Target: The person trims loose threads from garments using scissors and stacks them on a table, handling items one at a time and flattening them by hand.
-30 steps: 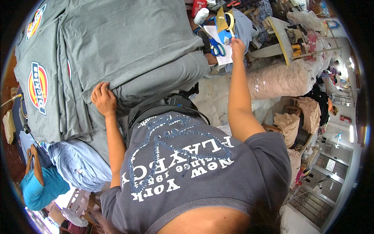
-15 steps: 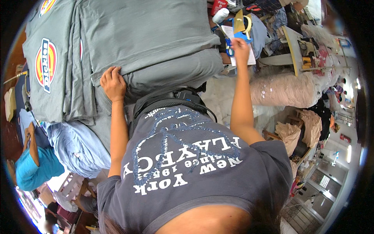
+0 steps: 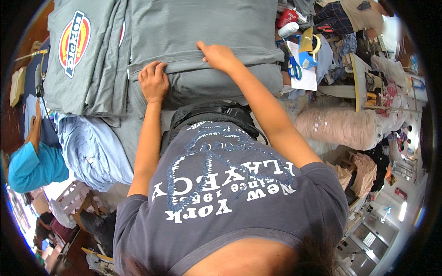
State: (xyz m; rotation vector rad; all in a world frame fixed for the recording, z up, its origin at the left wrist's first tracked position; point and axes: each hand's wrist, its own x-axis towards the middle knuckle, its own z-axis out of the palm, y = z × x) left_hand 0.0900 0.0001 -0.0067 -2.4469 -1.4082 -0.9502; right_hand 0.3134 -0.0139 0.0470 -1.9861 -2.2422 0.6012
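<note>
A stack of grey garments (image 3: 202, 23) lies before me, with a folded-over band along its near edge. My left hand (image 3: 154, 83) rests on that edge near the left end of the fold, fingers slightly bent and spread on the cloth. Over the middle of the fold is my right hand (image 3: 218, 56), its index finger stretched out and thumb apart, with nothing seen in it. Scissors with blue handles (image 3: 294, 69) lie on a white sheet of paper (image 3: 305, 82) to the right of the stack.
Beside the paper are a tape roll (image 3: 316, 45), a white bottle (image 3: 288, 30) and a red container (image 3: 287, 17). Further grey garments with a colourful emblem (image 3: 74, 43) lie at left. Light blue cloth (image 3: 92, 147) hangs near a person in turquoise (image 3: 39, 165). A wrapped bundle (image 3: 338, 129) stands right.
My right hand has moved left from beside the scissors to the grey fold; the scissors lie on the paper. My left hand remains at the fold's left end. The whole view has shifted slightly.
</note>
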